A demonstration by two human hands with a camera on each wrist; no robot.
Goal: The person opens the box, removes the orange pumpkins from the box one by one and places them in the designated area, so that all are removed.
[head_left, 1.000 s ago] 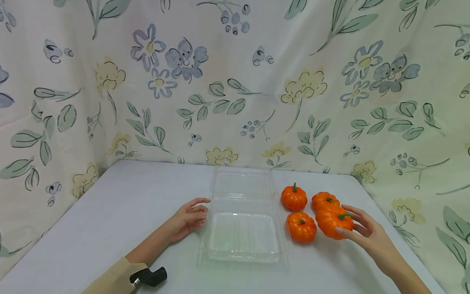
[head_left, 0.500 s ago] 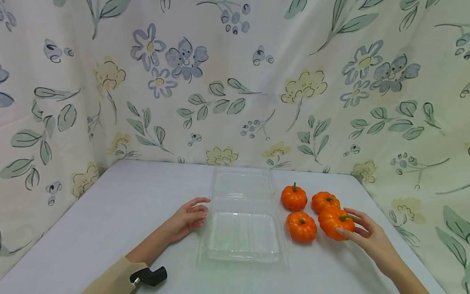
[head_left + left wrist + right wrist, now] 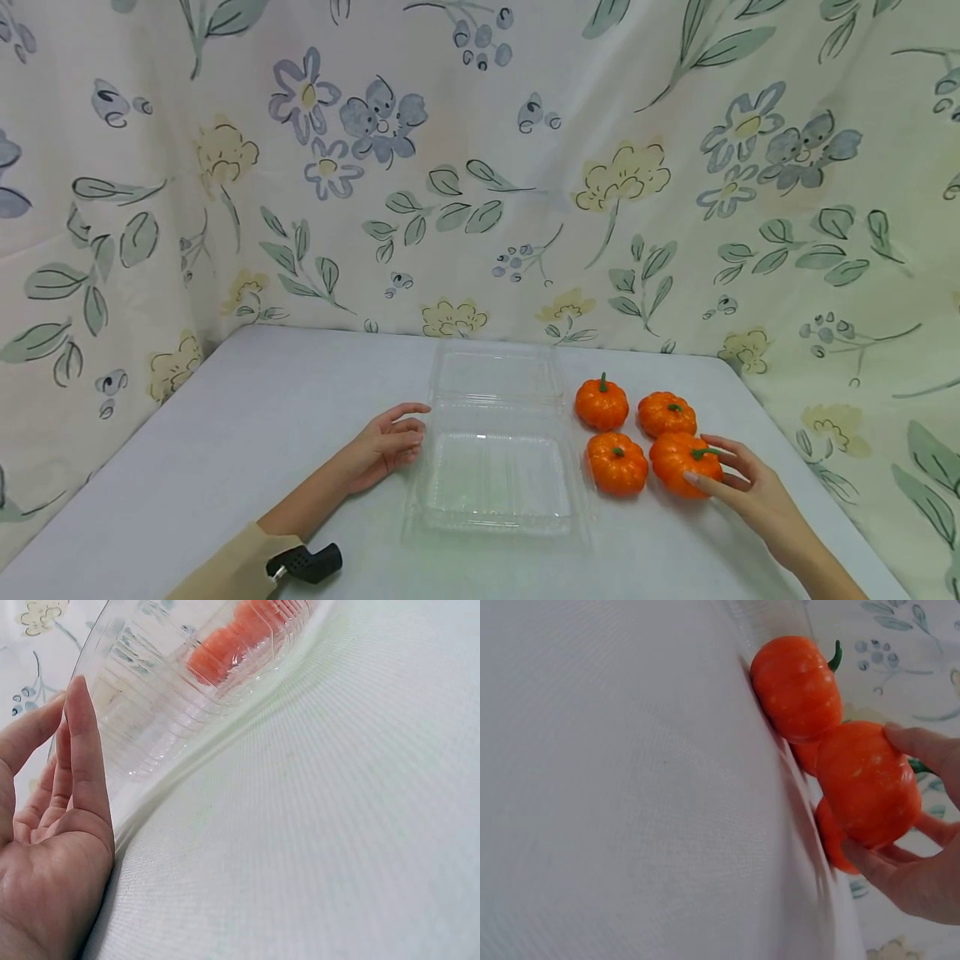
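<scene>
In the head view, my right hand [image 3: 759, 500] grips a small orange toy pumpkin [image 3: 678, 468] with a green stem, thumb on the near side and fingers on the far side. The right wrist view shows this pumpkin [image 3: 870, 784] between thumb and fingers, overlapping others behind it. A clear plastic clamshell container [image 3: 495, 527] lies with its lid [image 3: 497, 371] folded back. At the container's left edge, my left hand [image 3: 382, 454] pinches the rim; the left wrist view shows thumb and fingers [image 3: 86, 757] meeting there.
Beside the held pumpkin stand a front-left pumpkin [image 3: 617, 467], a back-left pumpkin [image 3: 602, 406] and a back-right pumpkin [image 3: 666, 417]. All rest on the white table [image 3: 315, 383], right of the container. Floral cloth [image 3: 480, 258] hangs behind.
The pumpkin in my right hand has come down and slightly nearer, uncovering more of the back-right pumpkin. My left hand and the container stay in place.
</scene>
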